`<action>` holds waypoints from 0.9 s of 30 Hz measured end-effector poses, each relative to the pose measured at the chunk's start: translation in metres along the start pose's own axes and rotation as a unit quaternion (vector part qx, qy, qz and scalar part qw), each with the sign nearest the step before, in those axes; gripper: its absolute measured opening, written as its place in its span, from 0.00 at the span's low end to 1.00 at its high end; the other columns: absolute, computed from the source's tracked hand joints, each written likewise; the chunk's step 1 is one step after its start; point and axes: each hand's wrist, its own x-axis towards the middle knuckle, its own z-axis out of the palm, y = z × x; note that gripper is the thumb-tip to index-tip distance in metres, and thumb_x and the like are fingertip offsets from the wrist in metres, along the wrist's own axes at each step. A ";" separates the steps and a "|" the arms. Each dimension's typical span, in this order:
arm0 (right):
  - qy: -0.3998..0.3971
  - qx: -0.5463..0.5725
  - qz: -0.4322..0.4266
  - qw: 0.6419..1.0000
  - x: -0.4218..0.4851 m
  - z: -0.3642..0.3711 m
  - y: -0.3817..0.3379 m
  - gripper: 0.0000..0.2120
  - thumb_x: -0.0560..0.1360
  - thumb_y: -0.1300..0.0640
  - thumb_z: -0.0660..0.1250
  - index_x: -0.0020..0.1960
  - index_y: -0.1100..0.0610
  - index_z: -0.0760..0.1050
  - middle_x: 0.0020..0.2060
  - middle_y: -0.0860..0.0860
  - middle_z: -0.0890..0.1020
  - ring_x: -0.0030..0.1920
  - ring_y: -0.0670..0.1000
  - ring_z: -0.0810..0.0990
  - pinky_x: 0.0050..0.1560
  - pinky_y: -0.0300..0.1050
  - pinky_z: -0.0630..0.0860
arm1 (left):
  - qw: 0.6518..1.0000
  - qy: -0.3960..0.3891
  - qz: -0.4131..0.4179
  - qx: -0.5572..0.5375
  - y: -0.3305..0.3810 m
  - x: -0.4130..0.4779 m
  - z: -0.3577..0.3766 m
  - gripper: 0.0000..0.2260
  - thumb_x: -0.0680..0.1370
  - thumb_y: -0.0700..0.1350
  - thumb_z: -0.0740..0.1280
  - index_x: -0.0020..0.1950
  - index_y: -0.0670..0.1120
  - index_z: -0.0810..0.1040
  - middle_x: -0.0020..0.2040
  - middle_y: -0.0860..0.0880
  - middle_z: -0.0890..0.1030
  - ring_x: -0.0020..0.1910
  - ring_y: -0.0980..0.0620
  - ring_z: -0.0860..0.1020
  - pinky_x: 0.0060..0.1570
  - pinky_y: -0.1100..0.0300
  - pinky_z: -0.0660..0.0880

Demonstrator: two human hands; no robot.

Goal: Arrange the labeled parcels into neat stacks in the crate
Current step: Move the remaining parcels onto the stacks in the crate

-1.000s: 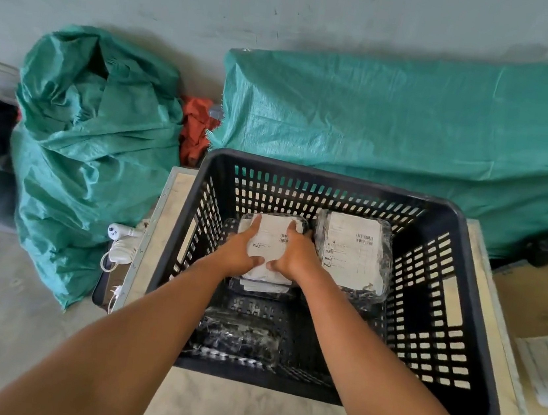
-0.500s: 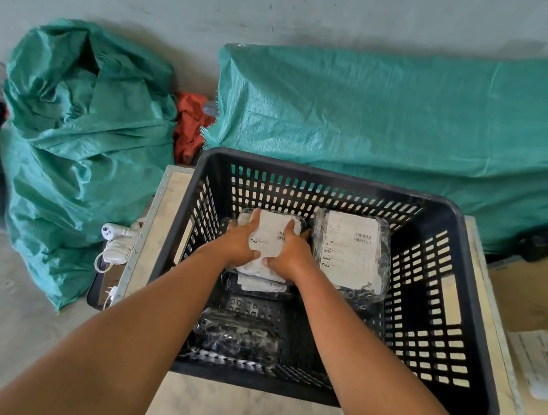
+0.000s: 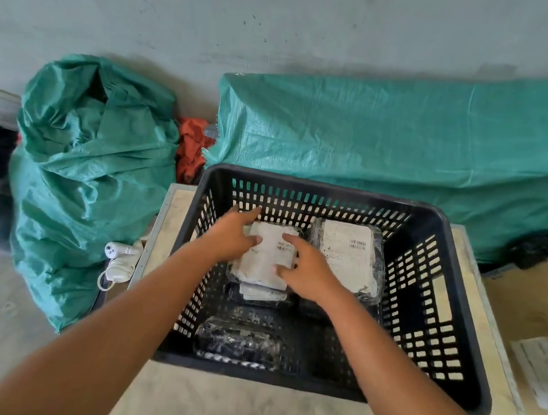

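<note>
Parcels wrapped in clear, crinkled plastic with white printed labels lie inside a black plastic crate [image 3: 454,298], whose walls are a lattice of small rectangular slots. The left stack's top parcel [image 3: 264,258] sits near the far wall, a flat rectangle, label up, its long axis running from the near side toward the far wall and tipped slightly to the right. Beneath it the edge of another labeled parcel [image 3: 262,293] pokes out toward the viewer. Just beside, to the right, the right stack's parcel [image 3: 349,254] lies the same way, barcode near its far right corner. A darker, glossy parcel [image 3: 238,342] with no label showing lies crosswise against the near wall, apart from the stacks.

Left hand [image 3: 232,236] rests at the top parcel's left edge, fingers spread flat and reaching toward the far wall, its grip loose and holding nothing. Right hand [image 3: 305,268] lies on the parcel's right edge, fingers open and splayed, pressing rather than clasping.

Under the crate is a pale wooden counter [image 3: 240,410] with a metal rim. Beyond it a crumpled green woven sack [image 3: 90,178] and a long green tarp-covered bundle [image 3: 411,148] stand against the grey wall.
</note>
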 end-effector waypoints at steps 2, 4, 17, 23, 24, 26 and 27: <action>-0.022 0.030 -0.014 0.999 -0.018 -0.014 0.003 0.25 0.74 0.55 0.77 0.69 0.48 0.76 0.73 0.50 0.74 0.66 0.52 0.78 0.69 0.53 0.75 | 0.999 0.002 0.043 -0.003 0.002 -0.024 -0.015 0.28 0.79 0.47 0.71 0.78 0.55 0.67 0.77 0.46 0.69 0.73 0.44 0.72 0.71 0.51 0.67; -0.057 0.047 -0.016 0.997 -0.033 -0.022 0.008 0.18 0.72 0.55 0.79 0.59 0.42 0.81 0.68 0.49 0.78 0.60 0.48 0.82 0.65 0.50 0.77 | 0.997 -0.045 0.056 0.014 -0.002 -0.049 -0.022 0.26 0.79 0.49 0.72 0.76 0.56 0.71 0.71 0.46 0.77 0.68 0.47 0.77 0.67 0.55 0.71; -0.268 -0.070 -0.030 0.960 -0.066 0.023 0.025 0.16 0.69 0.59 0.82 0.53 0.45 0.87 0.51 0.33 0.80 0.54 0.44 0.80 0.49 0.36 0.75 | 0.945 -0.278 0.068 0.161 -0.044 -0.108 0.023 0.29 0.75 0.43 0.76 0.75 0.51 0.72 0.73 0.51 0.76 0.69 0.51 0.75 0.71 0.54 0.69; -0.240 -0.029 -0.039 0.969 -0.061 0.024 0.034 0.17 0.70 0.58 0.81 0.52 0.40 0.86 0.63 0.43 0.82 0.64 0.48 0.79 0.66 0.50 0.74 | 0.950 -0.249 0.076 0.175 -0.048 -0.105 0.033 0.30 0.73 0.41 0.77 0.74 0.50 0.74 0.66 0.50 0.81 0.63 0.49 0.80 0.64 0.58 0.74; -0.225 -0.014 -0.039 0.973 -0.061 0.022 0.037 0.17 0.71 0.58 0.80 0.53 0.39 0.85 0.62 0.42 0.83 0.63 0.47 0.80 0.66 0.49 0.74 | 0.952 -0.241 0.072 0.176 -0.045 -0.102 0.035 0.31 0.72 0.41 0.77 0.74 0.50 0.74 0.65 0.48 0.82 0.60 0.47 0.81 0.62 0.56 0.76; -0.188 0.008 -0.036 0.981 -0.060 0.019 0.041 0.18 0.73 0.58 0.79 0.55 0.38 0.85 0.58 0.40 0.84 0.57 0.41 0.81 0.62 0.44 0.75 | 0.954 -0.220 0.065 0.195 -0.039 -0.096 0.038 0.34 0.71 0.42 0.79 0.75 0.49 0.73 0.65 0.46 0.81 0.59 0.45 0.81 0.60 0.55 0.77; -0.175 0.013 -0.038 0.984 -0.059 0.018 0.042 0.18 0.72 0.57 0.79 0.56 0.37 0.84 0.56 0.39 0.84 0.55 0.37 0.80 0.59 0.40 0.74 | 0.952 -0.206 0.072 0.217 -0.035 -0.093 0.039 0.35 0.70 0.43 0.79 0.76 0.48 0.72 0.65 0.46 0.80 0.61 0.45 0.80 0.61 0.56 0.76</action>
